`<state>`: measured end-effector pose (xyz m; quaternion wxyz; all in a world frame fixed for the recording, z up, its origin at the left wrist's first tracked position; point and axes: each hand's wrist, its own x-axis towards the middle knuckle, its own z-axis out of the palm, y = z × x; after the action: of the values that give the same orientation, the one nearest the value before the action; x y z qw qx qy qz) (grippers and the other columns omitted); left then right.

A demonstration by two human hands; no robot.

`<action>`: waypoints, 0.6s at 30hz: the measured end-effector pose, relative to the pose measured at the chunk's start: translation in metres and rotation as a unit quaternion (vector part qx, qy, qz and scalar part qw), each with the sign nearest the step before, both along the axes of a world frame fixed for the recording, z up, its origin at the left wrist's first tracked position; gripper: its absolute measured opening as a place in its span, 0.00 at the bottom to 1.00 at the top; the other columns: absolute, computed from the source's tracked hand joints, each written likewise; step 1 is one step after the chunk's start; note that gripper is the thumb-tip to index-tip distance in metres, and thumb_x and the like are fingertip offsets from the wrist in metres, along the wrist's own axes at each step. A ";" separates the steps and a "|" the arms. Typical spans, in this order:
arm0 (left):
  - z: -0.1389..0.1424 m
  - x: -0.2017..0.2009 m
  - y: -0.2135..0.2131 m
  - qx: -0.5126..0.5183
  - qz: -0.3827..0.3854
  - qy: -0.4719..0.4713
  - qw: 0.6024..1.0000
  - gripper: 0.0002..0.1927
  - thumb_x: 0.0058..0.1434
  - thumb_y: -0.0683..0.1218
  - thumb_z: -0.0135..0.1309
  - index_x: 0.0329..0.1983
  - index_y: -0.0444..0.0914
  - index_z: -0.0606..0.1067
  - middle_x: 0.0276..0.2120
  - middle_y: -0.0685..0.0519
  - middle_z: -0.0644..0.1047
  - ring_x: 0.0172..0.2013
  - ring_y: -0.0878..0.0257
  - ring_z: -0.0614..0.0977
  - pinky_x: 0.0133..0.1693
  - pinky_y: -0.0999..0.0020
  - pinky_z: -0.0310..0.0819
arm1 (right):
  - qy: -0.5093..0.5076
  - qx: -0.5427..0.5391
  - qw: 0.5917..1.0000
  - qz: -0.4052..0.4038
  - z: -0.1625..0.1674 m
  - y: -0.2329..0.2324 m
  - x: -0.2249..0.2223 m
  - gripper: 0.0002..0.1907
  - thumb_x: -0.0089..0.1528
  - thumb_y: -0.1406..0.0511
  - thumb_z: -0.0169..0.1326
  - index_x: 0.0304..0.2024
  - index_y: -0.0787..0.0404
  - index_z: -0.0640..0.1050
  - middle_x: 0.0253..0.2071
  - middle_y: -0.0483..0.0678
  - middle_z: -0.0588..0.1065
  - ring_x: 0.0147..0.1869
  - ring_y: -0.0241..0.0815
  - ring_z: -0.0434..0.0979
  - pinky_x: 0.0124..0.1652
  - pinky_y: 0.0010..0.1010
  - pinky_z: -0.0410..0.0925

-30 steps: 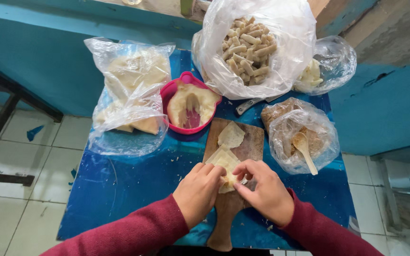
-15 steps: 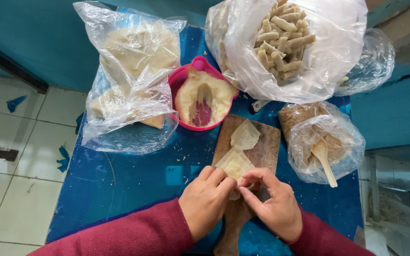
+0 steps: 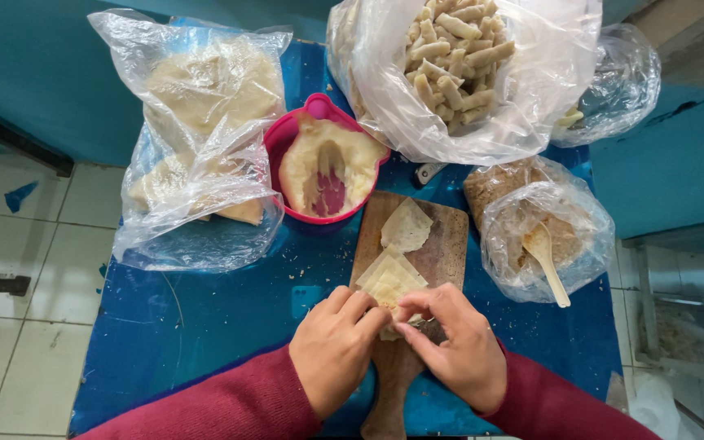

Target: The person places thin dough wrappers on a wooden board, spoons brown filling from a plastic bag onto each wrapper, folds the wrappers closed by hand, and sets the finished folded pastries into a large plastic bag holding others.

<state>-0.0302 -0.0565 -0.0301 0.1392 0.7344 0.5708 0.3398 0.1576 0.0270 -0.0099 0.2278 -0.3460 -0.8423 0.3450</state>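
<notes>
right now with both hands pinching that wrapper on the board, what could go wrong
The thin wrapper looks fragile; both hands, left hand and right hand, pinch it, so it might tear. The wooden board sits close to the pink bowl and the spoon bag, so a stray elbow could knock either.

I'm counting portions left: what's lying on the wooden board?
On the wooden board lie one loose wrapper and a wrapper stack. The left hand and right hand cover the stack's near edge.
</notes>
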 end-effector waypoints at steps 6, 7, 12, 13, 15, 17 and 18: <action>-0.003 -0.004 0.000 0.011 -0.010 -0.021 1.000 0.15 0.50 0.37 0.54 0.42 0.39 0.76 0.38 0.52 0.75 0.40 0.53 0.76 0.43 0.62 0.73 | -0.093 0.231 0.962 0.116 0.018 0.010 0.011 0.17 0.52 0.64 0.64 0.45 0.53 0.83 0.42 0.42 0.77 0.46 0.46 0.72 0.45 0.37 0.64; -0.003 -0.004 -0.001 0.013 -0.010 -0.021 1.000 0.14 0.51 0.38 0.54 0.42 0.39 0.77 0.38 0.52 0.76 0.40 0.53 0.76 0.42 0.62 0.73 | -0.103 0.254 0.954 0.121 0.020 0.008 0.011 0.17 0.52 0.64 0.63 0.46 0.53 0.82 0.43 0.42 0.77 0.46 0.46 0.72 0.45 0.37 0.63; 0.001 -0.005 0.000 0.020 -0.030 0.015 0.999 0.13 0.51 0.39 0.54 0.41 0.40 0.77 0.38 0.53 0.76 0.40 0.55 0.76 0.42 0.62 0.72 | -0.145 0.323 0.925 0.137 0.020 0.005 0.017 0.22 0.51 0.65 0.58 0.49 0.54 0.81 0.47 0.44 0.76 0.50 0.47 0.71 0.47 0.39 0.63; 0.001 -0.005 0.000 0.022 -0.037 0.034 0.999 0.13 0.51 0.40 0.55 0.41 0.39 0.77 0.38 0.53 0.75 0.41 0.55 0.76 0.41 0.62 0.72 | -0.152 0.335 0.919 0.141 0.020 0.005 0.018 0.22 0.51 0.65 0.57 0.50 0.55 0.81 0.48 0.45 0.75 0.50 0.47 0.71 0.47 0.40 0.63; 0.003 -0.005 -0.002 0.027 -0.049 0.073 0.996 0.15 0.50 0.41 0.55 0.43 0.38 0.76 0.38 0.52 0.75 0.41 0.55 0.76 0.40 0.62 0.71 | -0.166 0.350 0.910 0.146 0.020 0.003 0.019 0.23 0.52 0.65 0.56 0.51 0.57 0.80 0.49 0.46 0.75 0.51 0.48 0.71 0.47 0.40 0.62; 0.005 -0.003 -0.003 0.038 -0.047 0.084 0.995 0.12 0.57 0.46 0.57 0.43 0.38 0.76 0.37 0.53 0.74 0.41 0.56 0.76 0.39 0.62 0.70 | -0.184 0.357 0.904 0.147 0.020 0.002 0.019 0.23 0.52 0.65 0.55 0.51 0.59 0.80 0.49 0.47 0.76 0.51 0.48 0.72 0.46 0.39 0.62; 0.005 -0.002 -0.003 0.044 -0.046 0.090 0.994 0.11 0.60 0.48 0.57 0.43 0.38 0.76 0.37 0.53 0.73 0.41 0.57 0.75 0.38 0.62 0.69 | -0.179 0.353 0.906 0.148 0.021 0.001 0.019 0.23 0.52 0.65 0.56 0.50 0.59 0.80 0.49 0.47 0.76 0.51 0.48 0.72 0.46 0.39 0.62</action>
<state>-0.0321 -0.0598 -0.0248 0.0706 0.7930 0.5309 0.2905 0.1767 0.0284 0.0108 0.1264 -0.1703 -0.9772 -0.0125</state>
